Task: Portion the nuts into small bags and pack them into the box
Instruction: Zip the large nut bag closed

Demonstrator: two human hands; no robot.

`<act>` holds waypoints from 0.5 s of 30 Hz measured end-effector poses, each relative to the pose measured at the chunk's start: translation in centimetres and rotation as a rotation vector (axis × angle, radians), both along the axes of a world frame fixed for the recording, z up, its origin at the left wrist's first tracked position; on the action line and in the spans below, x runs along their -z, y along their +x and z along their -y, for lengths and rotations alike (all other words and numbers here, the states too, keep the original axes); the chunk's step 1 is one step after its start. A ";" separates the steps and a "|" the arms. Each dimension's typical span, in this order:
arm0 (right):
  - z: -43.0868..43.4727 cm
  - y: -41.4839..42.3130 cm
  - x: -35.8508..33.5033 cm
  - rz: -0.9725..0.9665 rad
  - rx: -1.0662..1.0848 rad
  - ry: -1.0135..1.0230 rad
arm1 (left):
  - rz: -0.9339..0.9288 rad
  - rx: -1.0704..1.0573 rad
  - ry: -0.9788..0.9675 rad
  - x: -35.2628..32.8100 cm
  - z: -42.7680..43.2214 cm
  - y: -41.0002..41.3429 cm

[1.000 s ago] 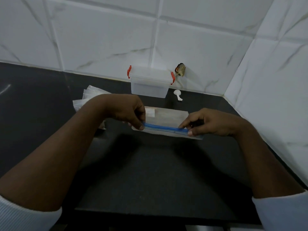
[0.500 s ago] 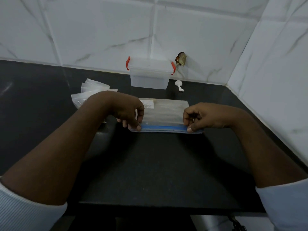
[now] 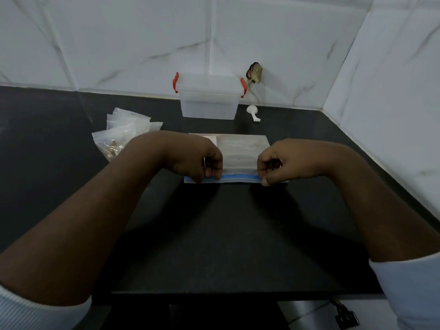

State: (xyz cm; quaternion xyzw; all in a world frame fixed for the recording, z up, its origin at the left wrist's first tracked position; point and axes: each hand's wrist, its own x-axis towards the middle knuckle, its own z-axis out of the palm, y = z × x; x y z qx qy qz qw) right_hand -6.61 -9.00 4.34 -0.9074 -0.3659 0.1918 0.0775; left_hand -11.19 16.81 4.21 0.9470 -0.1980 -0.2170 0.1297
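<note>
A large clear zip bag (image 3: 240, 154) with a blue seal strip lies flat on the black counter (image 3: 226, 234), its seal edge toward me. My left hand (image 3: 202, 160) pinches the seal near its left end. My right hand (image 3: 273, 163) pinches it near the right end. A pile of small clear bags (image 3: 123, 132) lies to the left, at least one holding brown nuts. The clear plastic box (image 3: 208, 98) with red clips and its lid on stands at the back against the wall.
A small white scoop (image 3: 253, 112) lies right of the box. A dark brownish object (image 3: 255, 73) sits on the wall tile behind it. White tiled walls close off the back and the right side. The counter's front edge runs below my forearms.
Both hands drew the big bag's blue seal edge slightly toward me and shifted along it, and the bag now lies flatter. The view also tilted down a little.
</note>
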 end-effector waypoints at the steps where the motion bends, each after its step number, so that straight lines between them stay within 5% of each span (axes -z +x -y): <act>1: 0.0 -0.1 0.0 -0.018 0.004 -0.002 | 0.005 -0.004 0.000 0.0 0.1 0.0; 15: 0.0 0.1 0.3 -0.004 0.011 0.018 | 0.118 0.006 0.038 0.8 0.2 0.7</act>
